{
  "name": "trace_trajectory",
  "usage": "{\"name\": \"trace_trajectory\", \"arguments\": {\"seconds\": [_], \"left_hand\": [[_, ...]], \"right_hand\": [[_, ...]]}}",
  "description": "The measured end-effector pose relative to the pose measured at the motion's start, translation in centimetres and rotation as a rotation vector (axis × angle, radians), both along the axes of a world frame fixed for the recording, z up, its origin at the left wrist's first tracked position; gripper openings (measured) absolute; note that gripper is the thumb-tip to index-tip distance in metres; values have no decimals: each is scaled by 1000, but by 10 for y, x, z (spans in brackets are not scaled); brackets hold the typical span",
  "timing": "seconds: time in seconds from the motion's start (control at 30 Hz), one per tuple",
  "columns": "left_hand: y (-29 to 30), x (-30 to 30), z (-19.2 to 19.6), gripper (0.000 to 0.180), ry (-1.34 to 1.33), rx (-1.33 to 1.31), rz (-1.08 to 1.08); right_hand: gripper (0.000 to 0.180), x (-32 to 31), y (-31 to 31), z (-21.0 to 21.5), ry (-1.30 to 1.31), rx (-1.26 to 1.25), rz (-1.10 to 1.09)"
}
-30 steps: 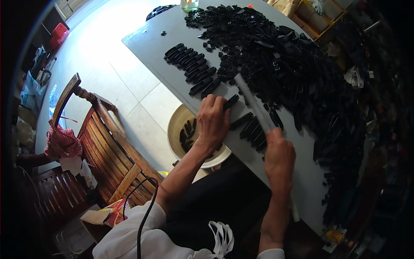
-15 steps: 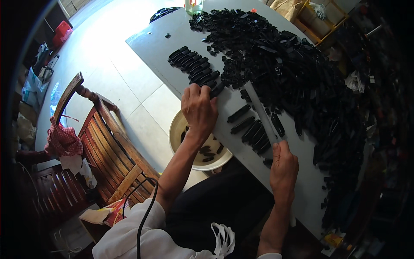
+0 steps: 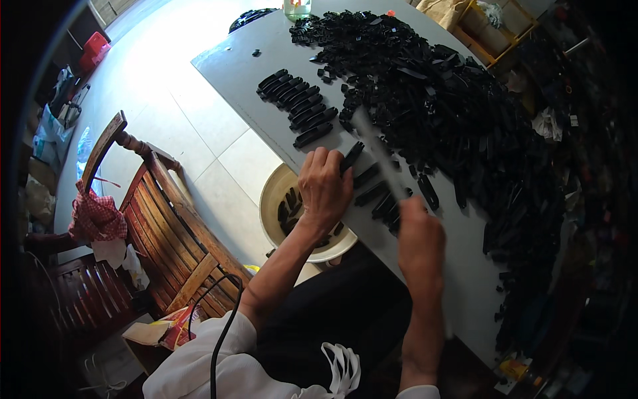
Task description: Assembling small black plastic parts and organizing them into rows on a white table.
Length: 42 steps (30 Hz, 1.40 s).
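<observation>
My left hand [image 3: 325,186] is closed on one end of a slim black plastic piece [image 3: 351,157] at the table's near edge; the other end sticks out past my fingers. My right hand [image 3: 421,233] grips a long, flat, pale stick [image 3: 380,151], blurred by motion, which slants up and left over the table. A row of similar black pieces [image 3: 295,100] lies side by side beyond my left hand. A smaller group of them [image 3: 372,193] lies between my hands, partly covered by the stick and my right hand.
A large heap of black pieces [image 3: 458,139] spreads over the far and right side of the grey table [image 3: 226,73]. Below its left edge stands a cream basin [image 3: 269,223] with several black pieces inside. A wooden chair [image 3: 169,226] stands left; a glass jar [image 3: 297,9] is at the back.
My left hand has moved right and toward me, away from the row's near end, with a black piece in it. My right hand has swung the stick left and up.
</observation>
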<state>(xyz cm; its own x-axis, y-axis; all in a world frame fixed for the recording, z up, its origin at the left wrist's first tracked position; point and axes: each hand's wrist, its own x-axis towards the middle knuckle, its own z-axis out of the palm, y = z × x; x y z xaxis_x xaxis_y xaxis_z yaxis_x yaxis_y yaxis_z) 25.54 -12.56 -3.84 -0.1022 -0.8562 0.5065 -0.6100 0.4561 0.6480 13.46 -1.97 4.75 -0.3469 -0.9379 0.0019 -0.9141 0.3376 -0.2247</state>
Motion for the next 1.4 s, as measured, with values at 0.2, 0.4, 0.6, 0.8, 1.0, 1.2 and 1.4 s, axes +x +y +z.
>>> {"name": "trace_trajectory", "arguments": {"seconds": [0.2, 0.4, 0.6, 0.8, 1.0, 1.2, 1.4], "left_hand": [[-3, 7, -2, 22, 17, 35, -7], [2, 9, 17, 39, -4, 68, -119], [14, -16, 12, 50, -102, 21, -310], [35, -11, 13, 40, -155, 19, -418], [41, 13, 6, 36, -46, 36, -383], [50, 54, -15, 35, 191, -28, -185], [31, 99, -73, 33, 295, 131, -147]], "right_hand": [[29, -3, -2, 16, -111, 91, -130], [35, -35, 61, 3, -335, -221, -220], [67, -38, 76, -18, -490, -110, -345], [69, -24, 56, -33, -433, -94, -238], [66, 2, 37, -40, -389, -83, -62], [66, 53, 22, -43, -345, 3, -25], [80, 91, 13, -70, -271, 61, 190]]}}
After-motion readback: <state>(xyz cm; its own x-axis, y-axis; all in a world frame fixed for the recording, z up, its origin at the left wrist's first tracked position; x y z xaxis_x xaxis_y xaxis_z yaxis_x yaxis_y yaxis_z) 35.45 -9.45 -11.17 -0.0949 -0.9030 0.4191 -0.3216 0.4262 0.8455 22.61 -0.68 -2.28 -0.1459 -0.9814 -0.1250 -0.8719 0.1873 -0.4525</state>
